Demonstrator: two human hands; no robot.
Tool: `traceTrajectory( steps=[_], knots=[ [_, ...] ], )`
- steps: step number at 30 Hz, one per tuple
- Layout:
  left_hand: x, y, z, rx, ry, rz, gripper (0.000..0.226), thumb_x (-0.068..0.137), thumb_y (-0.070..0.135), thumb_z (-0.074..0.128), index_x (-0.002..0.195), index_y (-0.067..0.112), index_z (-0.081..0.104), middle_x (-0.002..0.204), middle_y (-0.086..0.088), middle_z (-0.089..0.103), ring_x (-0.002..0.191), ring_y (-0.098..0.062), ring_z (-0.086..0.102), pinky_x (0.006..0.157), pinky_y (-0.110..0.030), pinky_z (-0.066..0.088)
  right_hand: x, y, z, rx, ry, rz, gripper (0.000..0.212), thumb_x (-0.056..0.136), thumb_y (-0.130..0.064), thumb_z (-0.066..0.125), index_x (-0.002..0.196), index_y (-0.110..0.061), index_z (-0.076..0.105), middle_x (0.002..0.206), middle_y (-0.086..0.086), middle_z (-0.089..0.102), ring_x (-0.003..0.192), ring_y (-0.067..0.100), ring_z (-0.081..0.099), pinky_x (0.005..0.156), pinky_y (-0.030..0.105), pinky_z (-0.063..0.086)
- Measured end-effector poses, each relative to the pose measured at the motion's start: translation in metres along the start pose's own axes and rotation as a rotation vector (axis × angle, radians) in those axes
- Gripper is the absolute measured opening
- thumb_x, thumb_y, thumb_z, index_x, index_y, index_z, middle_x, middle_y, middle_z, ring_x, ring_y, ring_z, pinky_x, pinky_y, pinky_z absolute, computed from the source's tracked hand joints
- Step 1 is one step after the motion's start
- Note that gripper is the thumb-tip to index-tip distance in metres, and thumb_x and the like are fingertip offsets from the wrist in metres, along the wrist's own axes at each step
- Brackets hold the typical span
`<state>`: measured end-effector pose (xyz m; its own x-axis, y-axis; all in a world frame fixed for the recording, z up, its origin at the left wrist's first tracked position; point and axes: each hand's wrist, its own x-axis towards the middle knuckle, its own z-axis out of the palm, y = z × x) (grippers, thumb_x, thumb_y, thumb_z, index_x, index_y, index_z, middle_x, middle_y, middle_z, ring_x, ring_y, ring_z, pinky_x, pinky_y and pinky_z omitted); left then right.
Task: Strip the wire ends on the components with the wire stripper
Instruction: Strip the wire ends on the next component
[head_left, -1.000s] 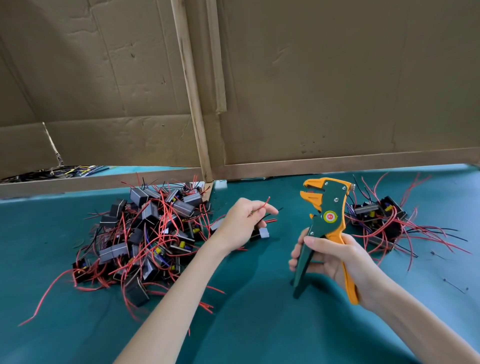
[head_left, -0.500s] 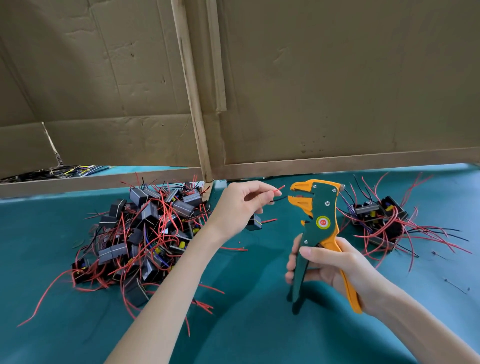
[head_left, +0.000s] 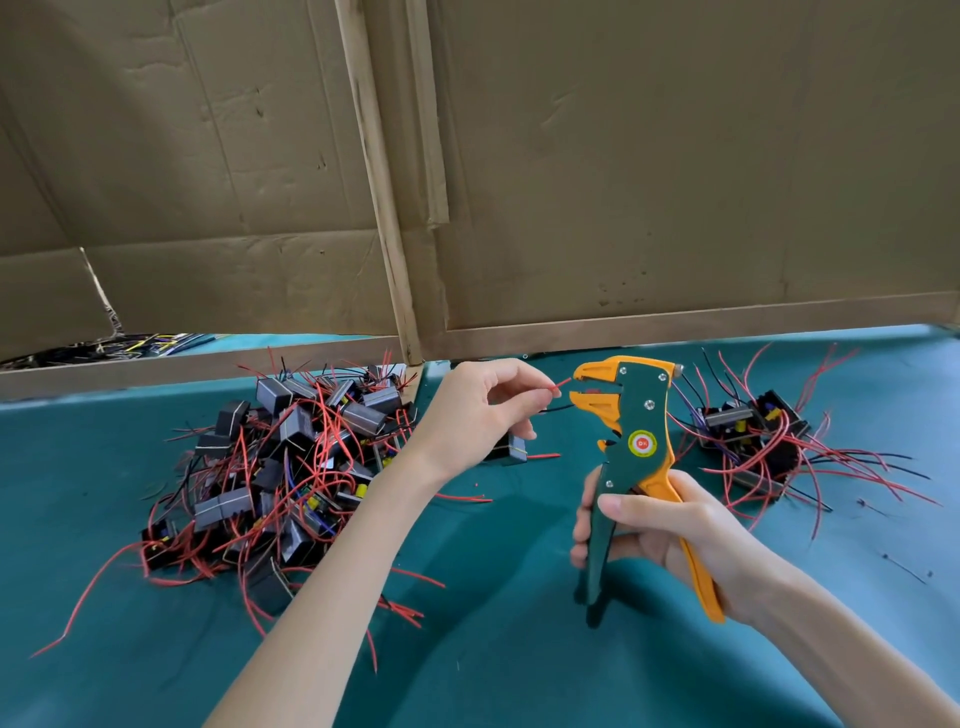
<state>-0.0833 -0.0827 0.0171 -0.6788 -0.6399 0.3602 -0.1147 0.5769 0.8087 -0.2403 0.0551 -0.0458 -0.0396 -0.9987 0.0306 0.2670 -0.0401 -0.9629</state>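
Left hand (head_left: 483, 415) pinches the thin, limp red wire (head_left: 562, 385) near its tip, likely best for steering it into the wire stripper (head_left: 636, 415); right hand (head_left: 670, 535) grips the handles.

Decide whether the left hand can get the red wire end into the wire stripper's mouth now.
Probably yes: the left hand pinches the red wire, its tip level with the open mouth of the wire stripper, nothing between them.

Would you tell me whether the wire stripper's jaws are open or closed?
Open: the wire stripper shows a clear gap between its orange jaws, with the red wire tip just at the mouth.
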Motion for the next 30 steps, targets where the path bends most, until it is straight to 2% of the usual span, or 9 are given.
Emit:
traceTrajectory(
  steps=[3, 7, 9, 13, 17, 21, 23, 30],
  knots=[
    [0.000, 0.002, -0.004, -0.046, -0.013, -0.006, 0.010, 0.090, 0.013, 0.065, 0.084, 0.017, 0.071, 0.066, 0.006, 0.063, 0.052, -0.007, 0.054, 0.053, -0.016, 0.043, 0.001, 0.000, -0.001, -0.014, -0.008, 0.008, 0.014, 0.077, -0.013, 0.071, 0.089, -0.006, 0.071, 0.083, 0.028, 0.065, 0.077, 0.045, 0.067, 0.075, 0.051, 0.057],
    [-0.001, 0.007, -0.009, -0.038, -0.083, -0.005, 0.009, 0.090, 0.010, 0.064, 0.084, 0.012, 0.071, 0.057, 0.019, 0.061, 0.048, 0.006, 0.050, 0.051, -0.004, 0.034, 0.000, 0.000, -0.001, -0.061, -0.058, 0.007, 0.029, 0.072, -0.026, 0.081, 0.091, -0.007, 0.070, 0.085, 0.027, 0.067, 0.080, 0.046, 0.067, 0.080, 0.054, 0.056],
    [-0.003, 0.010, -0.012, -0.033, -0.119, -0.014, 0.008, 0.090, 0.010, 0.065, 0.086, 0.008, 0.072, 0.054, 0.021, 0.059, 0.048, 0.008, 0.049, 0.050, -0.002, 0.034, -0.001, -0.001, -0.001, -0.069, -0.077, 0.008, 0.035, 0.070, -0.030, 0.084, 0.092, -0.006, 0.069, 0.086, 0.026, 0.067, 0.080, 0.046, 0.067, 0.078, 0.052, 0.056],
    [-0.005, 0.015, -0.017, -0.033, -0.171, -0.034, 0.008, 0.089, 0.011, 0.065, 0.088, 0.006, 0.072, 0.054, 0.021, 0.060, 0.047, 0.008, 0.050, 0.049, -0.001, 0.033, -0.003, -0.002, 0.000, -0.076, -0.102, 0.007, 0.026, 0.074, -0.024, 0.079, 0.091, -0.006, 0.070, 0.084, 0.025, 0.067, 0.079, 0.046, 0.067, 0.076, 0.048, 0.056],
    [-0.006, 0.020, -0.020, -0.026, -0.210, -0.047, 0.007, 0.089, 0.009, 0.065, 0.086, 0.010, 0.071, 0.053, 0.022, 0.059, 0.046, 0.009, 0.049, 0.049, -0.001, 0.033, -0.003, -0.003, 0.002, -0.095, -0.140, 0.027, 0.036, 0.070, -0.033, 0.086, 0.091, -0.009, 0.071, 0.084, 0.024, 0.067, 0.080, 0.046, 0.068, 0.076, 0.047, 0.056],
    [-0.006, 0.021, -0.023, 0.011, -0.225, -0.062, 0.008, 0.089, 0.015, 0.066, 0.084, 0.015, 0.073, 0.062, 0.020, 0.065, 0.053, 0.009, 0.052, 0.055, -0.003, 0.036, -0.004, -0.004, 0.002, -0.103, -0.146, 0.030, 0.032, 0.071, -0.031, 0.085, 0.090, -0.009, 0.071, 0.083, 0.024, 0.067, 0.079, 0.046, 0.068, 0.076, 0.046, 0.056],
    [-0.006, 0.021, -0.023, 0.032, -0.229, -0.075, 0.009, 0.089, 0.018, 0.067, 0.084, 0.018, 0.074, 0.067, 0.018, 0.068, 0.055, 0.008, 0.051, 0.057, -0.006, 0.037, -0.004, -0.004, 0.002, -0.106, -0.148, 0.028, 0.024, 0.074, -0.025, 0.080, 0.089, -0.010, 0.071, 0.083, 0.023, 0.067, 0.079, 0.045, 0.068, 0.075, 0.044, 0.056],
    [-0.005, 0.022, -0.023, 0.055, -0.241, -0.076, 0.010, 0.087, 0.022, 0.068, 0.079, 0.024, 0.072, 0.065, 0.018, 0.065, 0.063, 0.004, 0.054, 0.064, -0.011, 0.042, -0.007, -0.004, 0.004, -0.116, -0.132, 0.021, 0.011, 0.079, -0.016, 0.072, 0.088, -0.011, 0.072, 0.083, 0.025, 0.067, 0.078, 0.044, 0.068, 0.072, 0.039, 0.056]
  ],
)
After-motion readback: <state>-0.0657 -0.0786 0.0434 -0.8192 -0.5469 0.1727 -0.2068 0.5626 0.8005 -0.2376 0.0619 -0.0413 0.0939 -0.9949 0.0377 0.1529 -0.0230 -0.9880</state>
